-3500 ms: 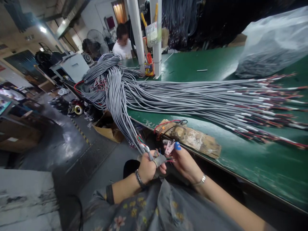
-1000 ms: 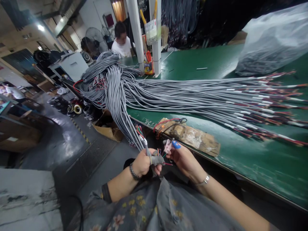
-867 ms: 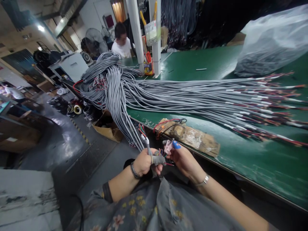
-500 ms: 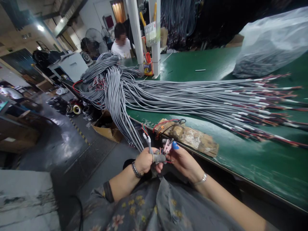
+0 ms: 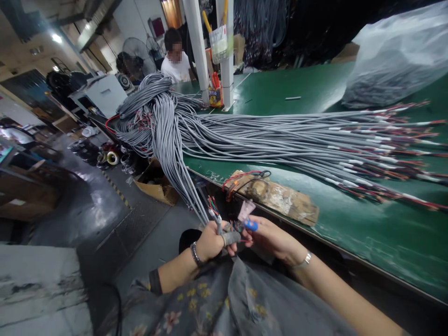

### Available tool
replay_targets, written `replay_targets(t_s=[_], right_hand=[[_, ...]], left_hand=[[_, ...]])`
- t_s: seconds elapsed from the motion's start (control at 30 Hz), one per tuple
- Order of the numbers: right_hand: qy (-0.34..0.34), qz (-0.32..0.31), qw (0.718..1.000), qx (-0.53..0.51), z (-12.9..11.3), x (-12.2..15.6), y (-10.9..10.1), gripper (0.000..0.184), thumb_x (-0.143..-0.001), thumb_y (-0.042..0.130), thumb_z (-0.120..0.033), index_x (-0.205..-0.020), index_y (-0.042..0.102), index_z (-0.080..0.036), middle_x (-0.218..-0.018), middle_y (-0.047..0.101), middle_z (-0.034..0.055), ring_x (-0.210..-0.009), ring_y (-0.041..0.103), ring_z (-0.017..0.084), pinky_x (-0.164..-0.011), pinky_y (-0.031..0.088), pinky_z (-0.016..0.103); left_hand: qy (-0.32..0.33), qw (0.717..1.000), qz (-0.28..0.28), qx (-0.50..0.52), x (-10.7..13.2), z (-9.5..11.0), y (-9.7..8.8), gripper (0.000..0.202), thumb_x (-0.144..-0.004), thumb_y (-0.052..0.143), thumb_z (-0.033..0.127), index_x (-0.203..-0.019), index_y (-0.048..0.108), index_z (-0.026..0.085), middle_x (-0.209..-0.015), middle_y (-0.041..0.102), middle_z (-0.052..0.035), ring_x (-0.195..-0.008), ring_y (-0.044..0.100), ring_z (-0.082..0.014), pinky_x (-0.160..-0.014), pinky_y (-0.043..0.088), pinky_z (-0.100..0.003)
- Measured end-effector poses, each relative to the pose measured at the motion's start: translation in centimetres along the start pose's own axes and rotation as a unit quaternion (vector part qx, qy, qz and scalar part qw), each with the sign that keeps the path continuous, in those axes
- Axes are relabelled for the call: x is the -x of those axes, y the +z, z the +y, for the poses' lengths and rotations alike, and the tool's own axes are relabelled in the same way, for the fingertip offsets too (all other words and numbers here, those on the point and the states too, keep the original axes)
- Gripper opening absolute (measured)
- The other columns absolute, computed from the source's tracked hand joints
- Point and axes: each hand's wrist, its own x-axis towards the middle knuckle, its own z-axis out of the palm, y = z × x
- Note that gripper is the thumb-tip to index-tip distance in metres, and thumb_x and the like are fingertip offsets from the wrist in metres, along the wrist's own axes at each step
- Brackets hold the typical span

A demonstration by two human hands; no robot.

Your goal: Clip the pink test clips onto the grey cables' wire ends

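Observation:
My left hand (image 5: 211, 241) is closed round several grey cables (image 5: 201, 212) hanging off the bench edge. One stripped end (image 5: 214, 212) with white sleeving and coloured wires sticks up above the fist. A grey covering (image 5: 231, 238) sits about where its thumb points. More fine coloured wires (image 5: 234, 226) show between the hands. My right hand (image 5: 275, 237) is closed in a pinch beside those wires, with a blue covering (image 5: 251, 225) at the thumb. A pale pink piece (image 5: 246, 210) rises by its fingertips; its kind is unclear, and what the fingers grip is hidden.
A large bundle of grey cables (image 5: 245, 137) lies along the green bench (image 5: 367, 242), stripped ends to the right. A worn wooden board (image 5: 280, 196) lies near the bench edge. A clear plastic bag (image 5: 395, 56) stands behind, a cardboard box (image 5: 157, 186) below. Another person (image 5: 175, 65) sits beyond.
My right hand has shifted slightly right and down, its thumb turning so the blue covering sits lower. The pink piece now stands higher above it. My left hand keeps its hold on the cables.

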Motion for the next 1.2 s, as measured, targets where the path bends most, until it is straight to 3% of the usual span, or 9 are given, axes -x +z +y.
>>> replay_targets(t_s=[0.1, 0.3, 0.53, 0.7, 0.87, 1.03, 1.2], right_hand=[[-0.024, 0.009, 0.997, 0.071, 0.0, 0.0, 0.6, 0.037, -0.057, 0.083, -0.045, -0.062, 0.061, -0.015, -0.053, 0.055, -0.0034, -0.047, 0.044, 0.007, -0.048, 0.037, 0.022], [-0.053, 0.022, 0.985, 0.164, 0.2, 0.3, 0.7, 0.044, -0.062, 0.076, -0.056, -0.070, 0.062, -0.016, -0.064, 0.063, 0.0003, -0.057, 0.053, 0.012, -0.058, 0.042, 0.026], [-0.076, 0.072, 0.992, 0.070, 1.7, 0.9, 0.2, 0.046, -0.055, 0.083, -0.051, -0.079, 0.062, -0.018, -0.068, 0.061, -0.0005, -0.059, 0.052, 0.012, -0.059, 0.043, 0.027], [-0.127, 0.099, 0.985, 0.056, 3.0, 0.5, 1.4, 0.039, -0.065, 0.076, -0.052, -0.071, 0.056, -0.019, -0.061, 0.060, -0.0005, -0.057, 0.052, 0.013, -0.058, 0.041, 0.029], [-0.078, 0.056, 0.993, 0.073, 2.8, -0.4, 1.7, 0.041, -0.065, 0.075, -0.054, -0.071, 0.055, -0.018, -0.052, 0.058, -0.0018, -0.047, 0.051, 0.013, -0.051, 0.036, 0.027], [-0.084, 0.107, 0.986, 0.095, 3.0, -1.2, 1.3, 0.045, -0.058, 0.079, -0.054, -0.067, 0.058, -0.016, -0.050, 0.052, -0.0036, -0.045, 0.041, 0.008, -0.047, 0.029, 0.025], [-0.107, 0.086, 0.989, 0.060, 3.0, -1.1, 1.7, 0.040, -0.063, 0.078, -0.051, -0.071, 0.058, -0.016, -0.059, 0.058, -0.0001, -0.052, 0.046, 0.011, -0.052, 0.033, 0.027]], left_hand=[[0.005, 0.999, -0.007, -0.037, 0.1, -0.3, 0.0, 0.044, -0.056, 0.077, 0.052, -0.054, 0.057, 0.013, -0.046, 0.058, -0.0011, -0.037, 0.052, -0.0094, -0.038, 0.040, -0.019], [-0.042, 0.994, -0.047, -0.089, -0.3, -0.3, -0.3, 0.044, -0.050, 0.080, 0.050, -0.058, 0.057, 0.014, -0.047, 0.058, 0.0008, -0.038, 0.053, -0.0092, -0.040, 0.042, -0.019], [0.018, 0.998, 0.064, -0.005, -0.5, -0.8, 0.0, 0.048, -0.056, 0.076, 0.058, -0.059, 0.056, 0.014, -0.048, 0.059, -0.0010, -0.038, 0.056, -0.0112, -0.038, 0.043, -0.020], [0.036, 0.998, 0.053, 0.000, -0.5, -0.8, 0.2, 0.047, -0.056, 0.077, 0.056, -0.057, 0.057, 0.014, -0.047, 0.060, -0.0026, -0.040, 0.058, -0.0131, -0.043, 0.047, -0.022], [0.036, 0.999, 0.015, -0.031, 0.1, -0.8, -0.2, 0.045, -0.056, 0.078, 0.054, -0.054, 0.059, 0.013, -0.048, 0.061, -0.0042, -0.041, 0.058, -0.0131, -0.044, 0.047, -0.022], [0.057, 0.996, 0.070, 0.007, 0.1, -1.9, -0.3, 0.046, -0.059, 0.075, 0.057, -0.058, 0.059, 0.014, -0.050, 0.062, -0.0040, -0.041, 0.058, -0.0132, -0.042, 0.046, -0.022], [0.065, 0.988, 0.122, 0.070, -0.3, -2.2, -0.2, 0.047, -0.060, 0.073, 0.059, -0.061, 0.058, 0.014, -0.048, 0.062, -0.0038, -0.040, 0.059, -0.0143, -0.042, 0.048, -0.023]])
